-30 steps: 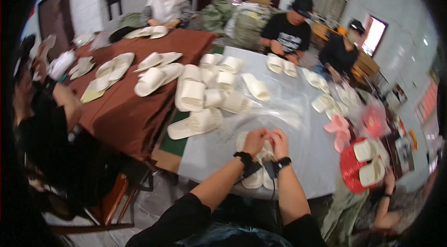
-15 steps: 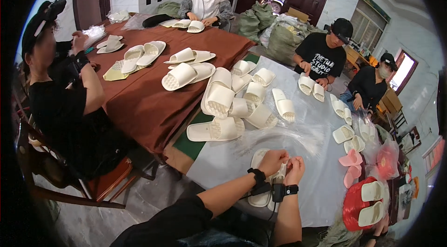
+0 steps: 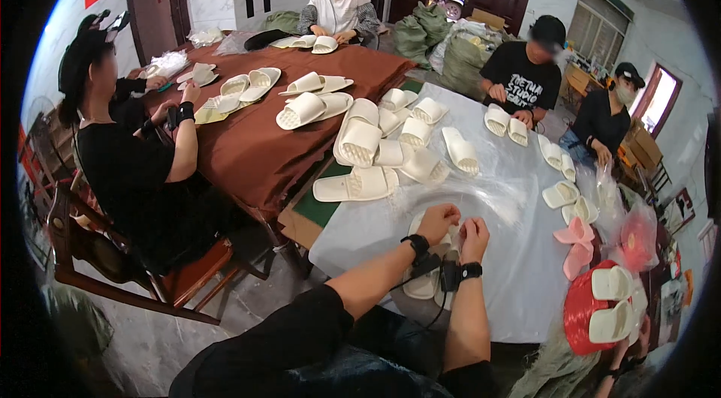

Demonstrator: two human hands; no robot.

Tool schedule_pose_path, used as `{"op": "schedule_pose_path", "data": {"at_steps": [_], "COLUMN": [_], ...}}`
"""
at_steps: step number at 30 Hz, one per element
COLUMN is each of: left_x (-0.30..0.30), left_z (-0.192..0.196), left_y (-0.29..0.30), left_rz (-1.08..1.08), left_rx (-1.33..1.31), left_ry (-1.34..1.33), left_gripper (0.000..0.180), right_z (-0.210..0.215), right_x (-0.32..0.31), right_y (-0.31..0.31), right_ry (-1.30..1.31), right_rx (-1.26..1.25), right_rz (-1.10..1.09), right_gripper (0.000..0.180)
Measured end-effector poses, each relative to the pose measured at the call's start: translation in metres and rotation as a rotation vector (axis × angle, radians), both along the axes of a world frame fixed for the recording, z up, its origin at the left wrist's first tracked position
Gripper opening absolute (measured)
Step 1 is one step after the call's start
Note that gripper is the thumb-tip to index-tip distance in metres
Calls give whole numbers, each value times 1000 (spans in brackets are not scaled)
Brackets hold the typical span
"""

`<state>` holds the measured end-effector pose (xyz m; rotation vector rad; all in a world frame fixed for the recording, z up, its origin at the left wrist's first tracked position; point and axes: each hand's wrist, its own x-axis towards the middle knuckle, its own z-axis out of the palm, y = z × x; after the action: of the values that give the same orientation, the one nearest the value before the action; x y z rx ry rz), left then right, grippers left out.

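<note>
My left hand [image 3: 438, 221] and my right hand [image 3: 474, 236] are close together over a pair of cream slippers [image 3: 422, 282] lying at the near edge of the grey-covered table [image 3: 518, 278]. Both hands have their fingers pinched on something small and pale between them, seemingly the thin clear plastic bag [image 3: 481, 194] that lies crumpled just beyond my fingers; I cannot tell exactly. Each wrist carries a black band with a cable.
A heap of cream slippers [image 3: 390, 139] fills the table's far left; more pairs and pink slippers [image 3: 574, 244] lie to the right. A red spool [image 3: 589, 312] holding slippers stands near right. Several people sit around the grey table and the brown-clothed table [image 3: 255, 143].
The view has swung left and down, showing more of the brown table and the seated person on the left. My hands stay together over the slipper pair.
</note>
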<state>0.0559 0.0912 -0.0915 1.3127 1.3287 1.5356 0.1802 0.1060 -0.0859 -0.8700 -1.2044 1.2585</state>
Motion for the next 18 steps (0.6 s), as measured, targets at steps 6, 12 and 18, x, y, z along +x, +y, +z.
{"op": "schedule_pose_path", "data": {"at_steps": [6, 12, 18], "left_x": [5, 0, 7], "left_z": [3, -3, 4], "left_y": [9, 8, 4], "left_rz": [-100, -109, -93], "left_rx": [0, 3, -14], "left_ry": [109, 195, 51], "left_gripper": [12, 13, 12], "right_z": [-6, -9, -1], "right_x": [3, -4, 5], "right_y": [12, 11, 1], "right_ry": [-29, -4, 7], "right_rx": [112, 133, 59], "right_rz": [-50, -154, -103], "right_gripper": [9, 8, 6]}}
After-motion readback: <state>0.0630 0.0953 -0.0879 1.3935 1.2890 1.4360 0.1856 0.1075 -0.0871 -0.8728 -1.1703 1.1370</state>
